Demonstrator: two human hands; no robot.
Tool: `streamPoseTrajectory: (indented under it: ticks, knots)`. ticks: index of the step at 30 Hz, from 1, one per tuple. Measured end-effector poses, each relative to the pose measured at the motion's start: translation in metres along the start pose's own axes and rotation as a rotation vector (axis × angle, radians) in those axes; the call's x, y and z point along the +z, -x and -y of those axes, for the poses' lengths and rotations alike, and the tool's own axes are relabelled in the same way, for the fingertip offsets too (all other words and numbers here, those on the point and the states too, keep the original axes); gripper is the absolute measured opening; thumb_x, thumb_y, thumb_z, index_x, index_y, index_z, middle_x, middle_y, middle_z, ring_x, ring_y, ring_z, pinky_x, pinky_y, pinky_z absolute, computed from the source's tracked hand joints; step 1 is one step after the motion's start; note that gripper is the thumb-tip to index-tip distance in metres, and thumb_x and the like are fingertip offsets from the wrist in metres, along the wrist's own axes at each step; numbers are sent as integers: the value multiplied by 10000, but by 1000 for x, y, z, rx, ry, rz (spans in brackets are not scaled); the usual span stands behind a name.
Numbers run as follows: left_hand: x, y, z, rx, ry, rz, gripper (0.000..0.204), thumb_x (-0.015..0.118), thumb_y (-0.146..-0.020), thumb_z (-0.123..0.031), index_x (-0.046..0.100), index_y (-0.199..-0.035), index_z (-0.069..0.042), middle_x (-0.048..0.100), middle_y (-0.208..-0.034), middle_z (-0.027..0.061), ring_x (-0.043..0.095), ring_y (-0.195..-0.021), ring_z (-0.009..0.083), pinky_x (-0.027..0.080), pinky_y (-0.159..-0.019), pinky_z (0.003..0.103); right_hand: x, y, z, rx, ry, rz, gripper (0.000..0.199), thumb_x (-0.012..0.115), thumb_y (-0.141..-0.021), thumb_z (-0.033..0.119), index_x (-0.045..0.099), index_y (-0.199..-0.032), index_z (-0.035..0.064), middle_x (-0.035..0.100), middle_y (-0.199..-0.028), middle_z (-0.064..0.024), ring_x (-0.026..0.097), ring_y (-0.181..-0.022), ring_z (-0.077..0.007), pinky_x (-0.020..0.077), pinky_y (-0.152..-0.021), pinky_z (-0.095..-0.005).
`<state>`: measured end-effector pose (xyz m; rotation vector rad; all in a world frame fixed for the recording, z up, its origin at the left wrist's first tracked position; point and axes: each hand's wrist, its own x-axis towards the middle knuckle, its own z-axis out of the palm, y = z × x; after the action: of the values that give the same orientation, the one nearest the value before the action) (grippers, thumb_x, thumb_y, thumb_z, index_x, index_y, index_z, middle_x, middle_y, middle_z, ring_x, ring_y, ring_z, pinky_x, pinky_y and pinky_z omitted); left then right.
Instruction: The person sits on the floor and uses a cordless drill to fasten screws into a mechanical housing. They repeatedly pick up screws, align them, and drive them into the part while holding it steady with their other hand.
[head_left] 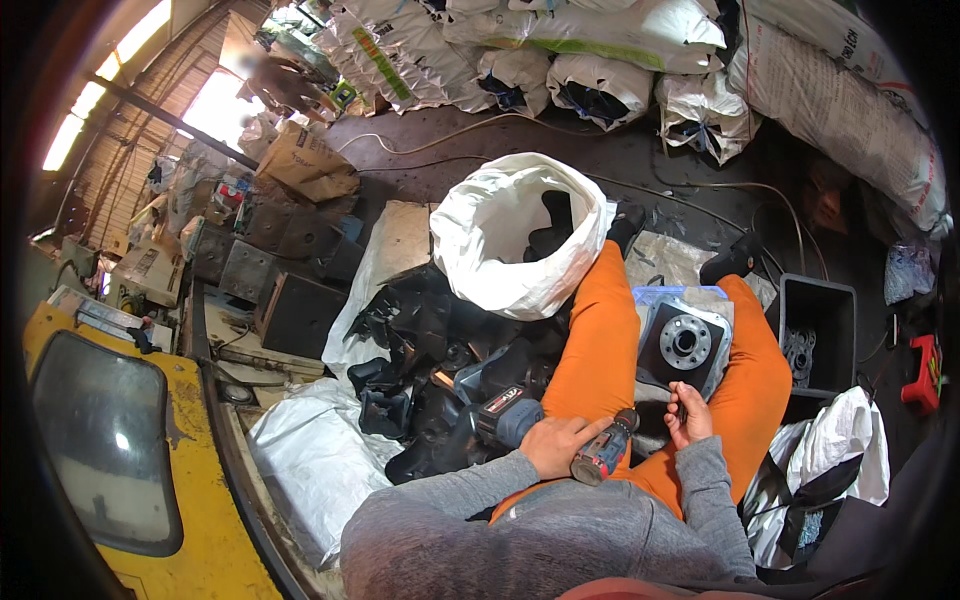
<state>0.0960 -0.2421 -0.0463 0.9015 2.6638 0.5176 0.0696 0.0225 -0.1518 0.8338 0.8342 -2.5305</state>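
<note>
My left hand (553, 447) is wrapped round the grip of a cordless drill (600, 452), which lies across my left thigh with its battery pointing left. My right hand (690, 416) is closed in a pinch between my knees; what its fingers hold, if anything, is too small to name. Just beyond the right hand, a round metal flange (686, 342) with a ring of holes rests on a dark square plate (658, 358). A bluish-white container or sheet partly shows under the plate.
At my left lies a heap of black plastic parts (420, 335), with an open white sack (520, 240) beyond it. A black bin (825, 320) with metal flanges stands at the right, near a red tool case (924, 375). Full sacks (600, 45) are stacked behind; yellow machinery (190, 430) borders the left.
</note>
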Motion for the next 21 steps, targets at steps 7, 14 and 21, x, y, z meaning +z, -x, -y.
streamPoseTrajectory:
  ticks: [7,14,21]
  knots:
    - [-2,1,-2,-1,-11,-10,823,768,-708,-345,424,-1440,-189,579,-879,78,645,-750,265,511,-656,389,1,0,-1,4,-3,4,151,650,-945,231,652,-974,82,601,-730,44,567,-604,-60,484,-518,-221]
    - [-3,0,-3,-10,-24,2,808,754,-718,-340,424,-1440,-189,576,-877,78,643,-742,268,508,-656,393,-1,-1,0,5,11,-15,169,652,-942,267,654,-953,99,590,-713,56,553,-585,-63,462,-512,-225]
    - [1,2,-1,-7,-7,-20,815,753,-718,-342,419,-1445,-188,576,-880,81,644,-743,267,509,-652,388,2,1,1,12,3,-25,172,669,-930,245,646,-963,78,579,-707,47,554,-589,-63,478,-513,-223]
